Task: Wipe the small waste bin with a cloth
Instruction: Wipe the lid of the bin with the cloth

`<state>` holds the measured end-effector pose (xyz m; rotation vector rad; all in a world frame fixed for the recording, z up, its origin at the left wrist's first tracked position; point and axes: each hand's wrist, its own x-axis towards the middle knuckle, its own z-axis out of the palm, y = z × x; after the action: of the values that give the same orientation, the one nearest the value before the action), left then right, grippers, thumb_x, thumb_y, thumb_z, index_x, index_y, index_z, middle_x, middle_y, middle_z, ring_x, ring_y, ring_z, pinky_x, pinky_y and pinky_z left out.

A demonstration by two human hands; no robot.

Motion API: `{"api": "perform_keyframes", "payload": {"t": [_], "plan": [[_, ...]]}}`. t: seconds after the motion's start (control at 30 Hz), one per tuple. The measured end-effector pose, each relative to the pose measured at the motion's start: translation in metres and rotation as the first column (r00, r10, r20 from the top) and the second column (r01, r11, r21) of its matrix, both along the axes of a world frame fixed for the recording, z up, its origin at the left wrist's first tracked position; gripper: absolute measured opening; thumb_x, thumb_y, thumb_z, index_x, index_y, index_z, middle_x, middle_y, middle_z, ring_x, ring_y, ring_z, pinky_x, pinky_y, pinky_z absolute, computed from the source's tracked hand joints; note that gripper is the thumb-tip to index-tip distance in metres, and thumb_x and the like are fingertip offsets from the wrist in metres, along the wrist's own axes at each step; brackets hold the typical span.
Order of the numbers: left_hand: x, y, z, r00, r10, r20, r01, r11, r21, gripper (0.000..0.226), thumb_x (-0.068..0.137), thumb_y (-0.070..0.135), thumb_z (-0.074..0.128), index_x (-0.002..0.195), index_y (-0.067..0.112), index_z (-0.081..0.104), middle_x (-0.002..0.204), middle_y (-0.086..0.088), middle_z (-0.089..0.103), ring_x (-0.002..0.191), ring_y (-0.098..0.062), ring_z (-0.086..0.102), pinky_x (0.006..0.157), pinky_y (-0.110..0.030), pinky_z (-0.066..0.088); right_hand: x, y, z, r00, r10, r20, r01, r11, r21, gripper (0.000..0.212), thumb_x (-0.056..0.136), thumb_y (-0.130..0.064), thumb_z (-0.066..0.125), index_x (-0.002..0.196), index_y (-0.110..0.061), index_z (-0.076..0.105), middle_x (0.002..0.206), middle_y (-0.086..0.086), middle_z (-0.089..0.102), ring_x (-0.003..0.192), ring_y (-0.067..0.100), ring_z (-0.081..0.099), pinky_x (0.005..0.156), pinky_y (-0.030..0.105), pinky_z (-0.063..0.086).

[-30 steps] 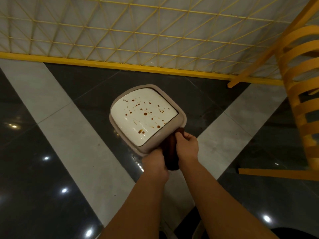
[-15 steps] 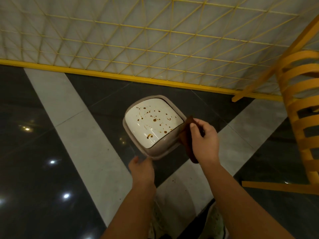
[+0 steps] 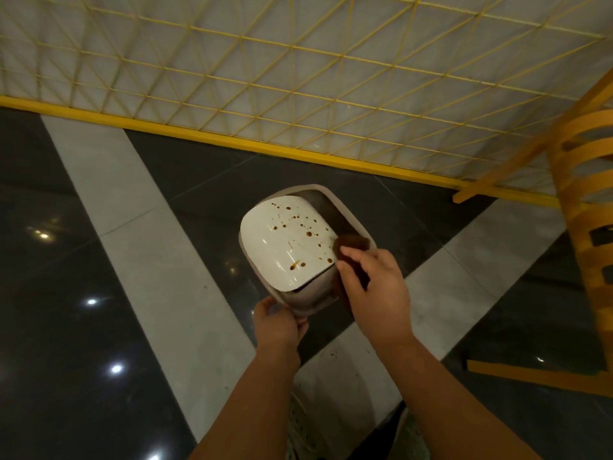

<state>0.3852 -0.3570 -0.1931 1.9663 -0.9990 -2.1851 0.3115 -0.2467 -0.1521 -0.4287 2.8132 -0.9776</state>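
A small waste bin (image 3: 351, 224) with a beige rim stands on the floor. Its white swing lid (image 3: 282, 250) is spattered with brown spots and tilted, so a dark gap shows at the far right side. My left hand (image 3: 278, 322) grips the bin's near rim. My right hand (image 3: 374, 287) holds a dark brown cloth (image 3: 353, 244) pressed against the lid's right edge. Most of the cloth is hidden under my fingers.
The floor (image 3: 132, 227) has glossy black tiles crossed by pale grey bands. A yellow wire mesh fence (image 3: 298, 78) with a yellow base rail stands just behind the bin. A yellow slatted wooden chair (image 3: 587, 207) is at the right. My shoes (image 3: 305, 433) show below.
My left hand shifted from beside the cloth to the bin's near rim. My right hand carried the cloth up onto the lid's right edge. The lid has tipped, opening a gap.
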Motion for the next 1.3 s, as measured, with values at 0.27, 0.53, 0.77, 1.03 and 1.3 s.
{"api": "perform_keyframes", "payload": {"t": [0.27,0.53,0.77,1.03,1.3], "plan": [[0.007,-0.008,0.004,0.998,0.013,-0.059,-0.011,0.999,0.041,0.042,0.094,0.015,0.056,0.135,0.024,0.049,0.115,-0.009,0.064,0.104,-0.026,0.063,0.095,-0.045,0.052,0.001,0.0,0.004,0.996,0.077,-0.048,-0.078,0.997,-0.019,0.033,0.092,-0.031,0.056,0.125,-0.03,0.06,0.119,-0.007,0.058,0.103,0.003,0.053,0.091,0.023,0.049],[0.014,-0.009,0.05,0.99,-0.068,-0.127,0.021,0.939,-0.344,0.052,0.097,0.034,0.053,0.145,0.034,0.034,0.148,0.001,0.041,0.135,-0.025,0.042,0.109,-0.051,0.039,0.007,-0.007,0.005,0.996,0.09,-0.003,-0.09,0.996,-0.013,0.034,0.092,-0.034,0.055,0.126,-0.031,0.059,0.124,-0.008,0.055,0.111,0.007,0.052,0.097,0.025,0.045],[0.013,-0.013,0.055,0.879,-0.476,0.045,0.4,0.682,-0.612,0.087,0.081,0.033,0.074,0.148,0.045,0.02,0.154,0.008,0.018,0.14,-0.021,0.024,0.108,-0.049,0.037,0.003,-0.006,0.008,0.994,0.111,0.013,-0.111,0.994,-0.003,0.035,0.093,-0.034,0.054,0.128,-0.033,0.055,0.126,-0.008,0.055,0.113,0.009,0.053,0.097,0.032,0.048],[0.014,-0.022,0.04,0.807,-0.55,0.215,0.555,0.582,-0.595,0.096,0.076,0.041,0.078,0.15,0.043,0.017,0.154,0.003,0.026,0.143,-0.024,0.025,0.113,-0.055,0.032,0.003,-0.008,0.006,0.997,0.041,0.071,-0.045,0.998,0.05,0.044,0.092,-0.039,0.053,0.135,-0.031,0.047,0.132,-0.007,0.053,0.119,0.01,0.05,0.1,0.032,0.045],[0.008,-0.018,0.03,0.868,-0.479,0.13,0.452,0.653,-0.608,0.091,0.078,0.038,0.077,0.15,0.04,0.022,0.149,0.004,0.038,0.138,-0.022,0.038,0.107,-0.053,0.042,0.009,-0.018,0.013,0.992,0.13,0.007,-0.13,0.984,0.126,0.039,0.094,-0.036,0.049,0.133,-0.032,0.051,0.127,-0.005,0.054,0.114,0.013,0.053,0.096,0.035,0.05]]}}
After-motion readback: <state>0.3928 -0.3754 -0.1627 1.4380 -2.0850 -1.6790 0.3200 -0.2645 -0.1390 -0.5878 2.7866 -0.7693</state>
